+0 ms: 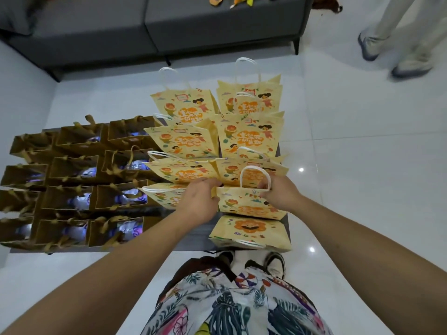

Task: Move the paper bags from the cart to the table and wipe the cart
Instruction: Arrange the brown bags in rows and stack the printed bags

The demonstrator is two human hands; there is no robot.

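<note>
1. Tabletop [188,240] packed; bare strip only at near edge.
2. Left hand [198,201] grip pinches yellow paper bag [249,204] side near right edge; right hand [278,192] grip clamps its handle [254,170].
3. Brown bags [72,180] left, open, shiny contents.

Your yellow paper bags [249,139]: pale yellow, orange flower and cartoon-child prints, white twisted handles. Flat bag nearest you [250,232]: yellow, orange smiling flower. Your brown bags [72,170]: olive-brown, gold ribbon handles, purple-white contents inside. Your shirt [232,303]: white, dark leaf and pink flower print. Sofa [150,27]: dark grey. Floor [362,165]: glossy white tiles.
</note>
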